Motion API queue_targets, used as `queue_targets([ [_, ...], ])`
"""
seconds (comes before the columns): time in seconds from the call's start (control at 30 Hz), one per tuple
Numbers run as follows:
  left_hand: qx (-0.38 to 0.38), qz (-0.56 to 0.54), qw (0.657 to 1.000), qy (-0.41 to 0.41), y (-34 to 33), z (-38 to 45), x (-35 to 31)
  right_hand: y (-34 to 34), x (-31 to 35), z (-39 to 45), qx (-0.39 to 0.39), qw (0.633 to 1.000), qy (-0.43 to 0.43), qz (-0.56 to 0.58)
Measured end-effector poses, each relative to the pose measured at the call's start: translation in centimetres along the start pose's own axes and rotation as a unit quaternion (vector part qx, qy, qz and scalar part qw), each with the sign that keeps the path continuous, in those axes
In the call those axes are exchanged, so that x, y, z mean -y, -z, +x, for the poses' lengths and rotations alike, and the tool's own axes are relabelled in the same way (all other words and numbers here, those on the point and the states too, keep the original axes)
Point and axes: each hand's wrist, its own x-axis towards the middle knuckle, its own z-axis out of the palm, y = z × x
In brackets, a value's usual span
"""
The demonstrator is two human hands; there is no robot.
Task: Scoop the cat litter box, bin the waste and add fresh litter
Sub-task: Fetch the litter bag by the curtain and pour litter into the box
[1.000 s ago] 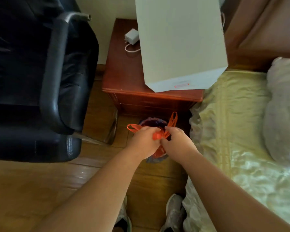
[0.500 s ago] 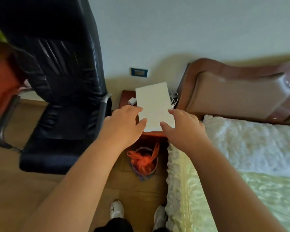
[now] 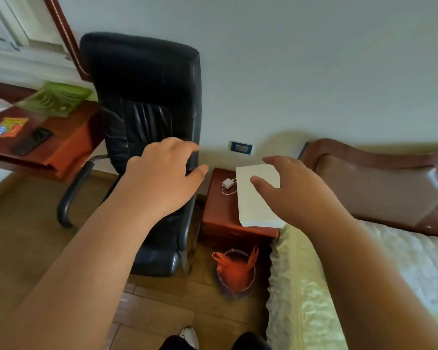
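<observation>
We see the small waste bin (image 3: 235, 274) on the wooden floor (image 3: 31, 238), lined with an orange bag (image 3: 234, 270) whose handles stick up, tucked below the front edge of the red-brown nightstand (image 3: 219, 210), between the black office chair (image 3: 147, 122) and the bed (image 3: 364, 286). Our left hand (image 3: 162, 178) and right hand (image 3: 296, 190) hover well above it, fingers relaxed and spread, holding nothing. A white box (image 3: 257, 208) and a charger (image 3: 228, 183) lie on the nightstand top.
</observation>
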Motion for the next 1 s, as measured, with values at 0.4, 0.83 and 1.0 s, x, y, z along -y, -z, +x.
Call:
queue_targets([
  [0.4,-0.039,-0.004,0.960,0.277,4.0,-10.9,8.4,-3.5,11.5,2.6,0.104,0.959,0.262,-0.015],
  [0.83,-0.127,0.015,0.778,0.615,2.5,-32.1,1.1,-8.6,19.6,-7.3,0.285,0.767,0.572,-0.060],
  [1.0,-0.160,0.002,0.681,0.715,2.1,-40.8,-3.3,-9.5,22.6,-14.6,0.319,0.672,0.665,-0.076],
])
